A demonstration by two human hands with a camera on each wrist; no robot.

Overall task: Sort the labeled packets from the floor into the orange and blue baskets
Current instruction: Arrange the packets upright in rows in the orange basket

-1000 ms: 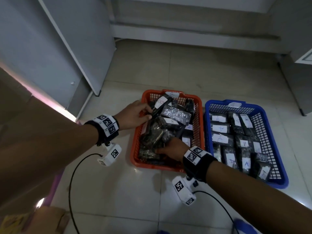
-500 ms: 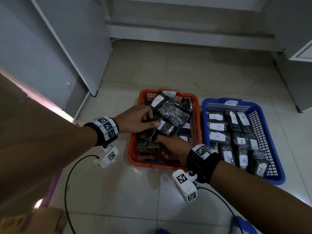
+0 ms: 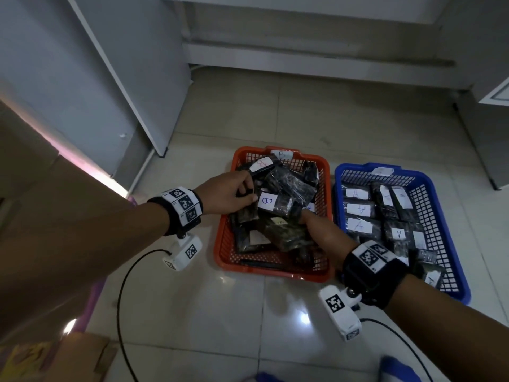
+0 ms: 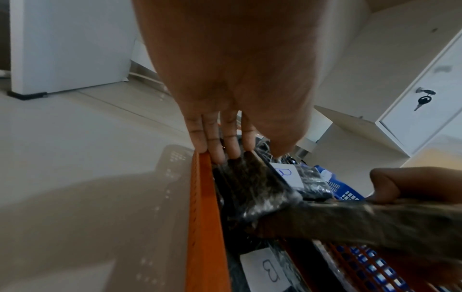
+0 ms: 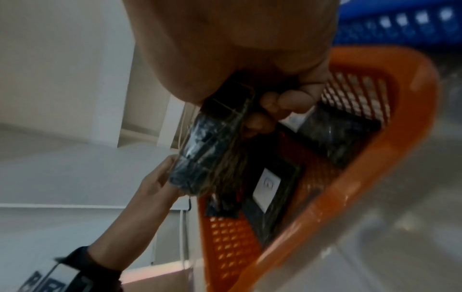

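While the right hand curls its fingers around a dark packet above the orange basket, the left hand lays straight, close-set fingers on the B-labeled packets piled inside. Beyond, beside it on the floor, the blue basket holds A-labeled packets.

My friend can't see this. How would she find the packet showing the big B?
Find the orange basket, left of the blue basket. In the middle of its pile, just right of the left hand, lies the B packet. Its white label faces up with the clearest B.
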